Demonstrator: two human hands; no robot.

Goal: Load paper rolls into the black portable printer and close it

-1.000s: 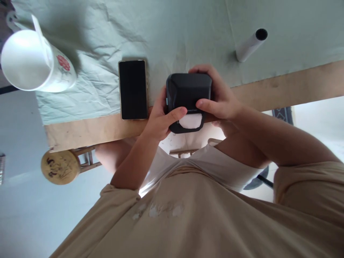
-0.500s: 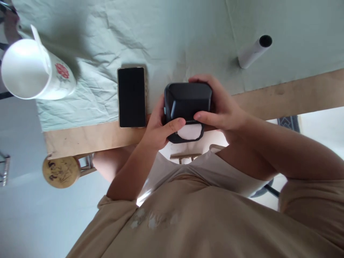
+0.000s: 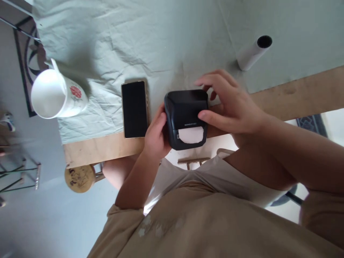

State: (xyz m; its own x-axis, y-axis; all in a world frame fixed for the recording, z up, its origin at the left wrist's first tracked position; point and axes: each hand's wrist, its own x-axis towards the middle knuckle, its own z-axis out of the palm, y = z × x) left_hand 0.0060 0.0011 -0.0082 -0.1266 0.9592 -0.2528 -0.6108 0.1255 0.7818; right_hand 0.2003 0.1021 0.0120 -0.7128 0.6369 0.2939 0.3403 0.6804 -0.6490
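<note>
The left hand (image 3: 157,138) grips the left side of a black device (image 3: 186,107), held at the table's near edge (image 3: 102,148) with white paper (image 3: 191,135) in its lower front. The right hand (image 3: 233,102) rests its thumb by the device's right edge, its other fingers spread and bent beyond it. A dark-screened phone (image 3: 135,109) lies just left of the left hand, on pale green cloth (image 3: 161,53).

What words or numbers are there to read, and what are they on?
None readable:
Black device: one line of pale lettering above the white paper, too small and blurred to read.
White cup: a red flower picture, no words I can make out.
Stool seat: dark markings, too blurred to tell whether any are writing.
Phone: dark screen, no text visible.
</note>
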